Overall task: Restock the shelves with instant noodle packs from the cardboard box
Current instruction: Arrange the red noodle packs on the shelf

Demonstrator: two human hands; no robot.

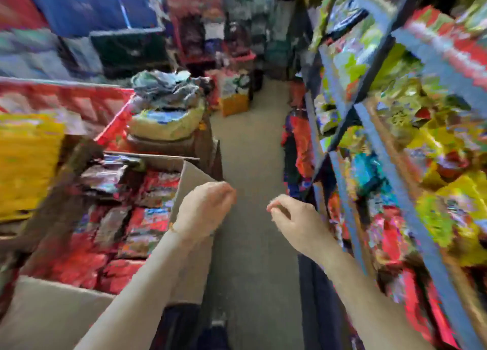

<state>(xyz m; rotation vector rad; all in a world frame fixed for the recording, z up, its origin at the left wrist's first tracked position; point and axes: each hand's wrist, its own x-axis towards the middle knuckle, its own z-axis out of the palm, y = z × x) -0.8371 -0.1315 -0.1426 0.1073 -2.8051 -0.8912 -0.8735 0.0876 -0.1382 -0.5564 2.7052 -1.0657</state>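
Between picks: nothing is held by the left hand (208,207) or right hand (292,218), both loosely curled over the aisle; a reach is needed to noodle packs (147,218) inside the cardboard box (195,176), then shelves (379,149).

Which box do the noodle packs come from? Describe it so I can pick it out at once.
Look left of the aisle floor, opposite the blue shelving. The open cardboard box sits at the lower left, just beside the left hand. Unlike the boxes behind it, its flaps are open, showing rows of red and dark noodle packs.
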